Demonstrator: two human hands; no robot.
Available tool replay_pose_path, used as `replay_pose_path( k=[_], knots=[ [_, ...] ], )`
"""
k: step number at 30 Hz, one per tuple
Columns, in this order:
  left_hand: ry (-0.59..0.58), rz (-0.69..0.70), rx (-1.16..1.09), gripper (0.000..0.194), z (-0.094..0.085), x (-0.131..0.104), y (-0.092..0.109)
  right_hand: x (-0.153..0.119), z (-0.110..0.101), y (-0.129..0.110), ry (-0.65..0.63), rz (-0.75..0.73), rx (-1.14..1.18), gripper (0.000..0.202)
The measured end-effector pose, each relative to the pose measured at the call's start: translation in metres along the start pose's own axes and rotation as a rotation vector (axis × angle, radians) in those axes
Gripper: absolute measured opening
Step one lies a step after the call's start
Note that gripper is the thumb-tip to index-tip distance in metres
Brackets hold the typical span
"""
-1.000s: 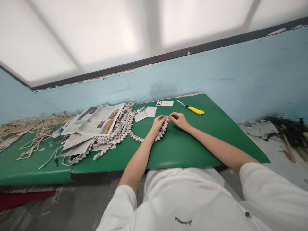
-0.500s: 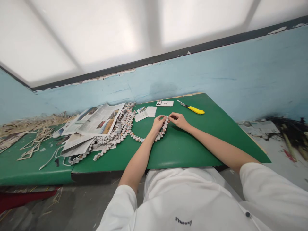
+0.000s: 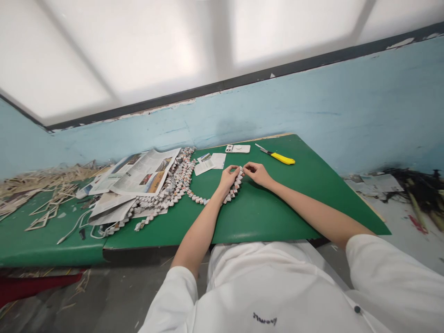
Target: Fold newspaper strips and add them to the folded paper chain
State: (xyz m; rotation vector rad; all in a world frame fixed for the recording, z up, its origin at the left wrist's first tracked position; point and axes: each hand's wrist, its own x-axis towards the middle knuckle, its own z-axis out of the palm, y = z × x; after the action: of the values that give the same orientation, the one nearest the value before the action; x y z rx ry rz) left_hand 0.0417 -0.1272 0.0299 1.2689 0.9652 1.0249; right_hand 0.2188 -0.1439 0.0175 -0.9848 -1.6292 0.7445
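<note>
A zigzag chain of folded newspaper (image 3: 198,200) curves over the green table (image 3: 263,210) from a heap on the left up to my hands. My left hand (image 3: 229,179) is closed on the chain near its end. At the tip of the chain, my right hand (image 3: 257,173) is pinched, its thumb and forefinger touching or nearly touching the last fold; whatever lies between those fingertips is too small to make out. Small cut paper pieces (image 3: 218,161) lie just behind my left hand.
Behind my hands lie a white phone (image 3: 237,149) and a yellow-handled knife (image 3: 282,158), its blade pointing left. Newspaper sheets (image 3: 142,173) cover part of the chain heap. A white cable (image 3: 74,229) and thin wooden frames (image 3: 46,215) are farther left.
</note>
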Motion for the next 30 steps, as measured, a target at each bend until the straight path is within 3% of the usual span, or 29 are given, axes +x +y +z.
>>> replay_pose_path(
  k=[8,23,30],
  knots=[
    [0.028,0.061,0.058,0.044,0.000,0.003,-0.004,0.000,0.001,0.002,-0.001,0.003,-0.010,0.031],
    [0.042,0.255,0.274,0.034,0.000,-0.005,-0.004,0.005,-0.006,0.004,-0.051,-0.107,-0.279,0.048],
    [0.043,0.198,0.185,0.040,0.002,-0.006,0.001,0.004,-0.001,0.003,0.003,-0.020,-0.121,0.045]
  ],
)
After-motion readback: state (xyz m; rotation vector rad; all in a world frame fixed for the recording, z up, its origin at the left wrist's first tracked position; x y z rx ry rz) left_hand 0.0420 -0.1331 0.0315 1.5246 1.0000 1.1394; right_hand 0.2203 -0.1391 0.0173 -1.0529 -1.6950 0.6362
